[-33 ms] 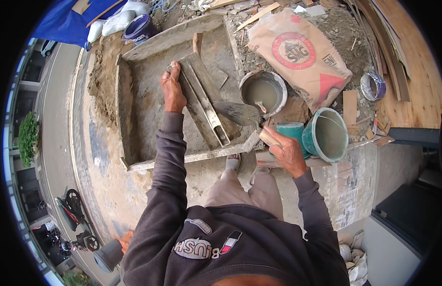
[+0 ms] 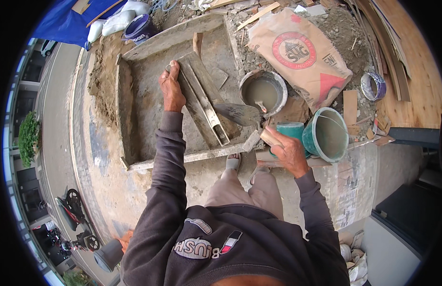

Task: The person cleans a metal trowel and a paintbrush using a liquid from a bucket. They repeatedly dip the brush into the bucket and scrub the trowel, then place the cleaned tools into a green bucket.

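My left hand (image 2: pixel 172 88) is closed on the upper end of a cement-smeared board (image 2: pixel 196 69). A narrow pale strip (image 2: pixel 202 102), hollowed like a trough, runs along the board. The board slants across a shallow mortar box (image 2: pixel 149 95). My right hand (image 2: pixel 288 155) is wrapped around the wooden handle of a trowel (image 2: pixel 240 114). The trowel's grey-coated blade points left, its tip by the board's right side. Just beyond the blade stands a round bucket (image 2: pixel 264 93) of murky grey water, with a small tool at its near rim.
Right of the trowel stand a green bucket (image 2: pixel 326 136) and a smaller green container (image 2: pixel 291 129). A brown paper sack (image 2: pixel 299 55) lies on rubble at the back right. A purple pail (image 2: pixel 140 28) stands behind the box. Loose planks (image 2: pixel 392 57) lie far right.
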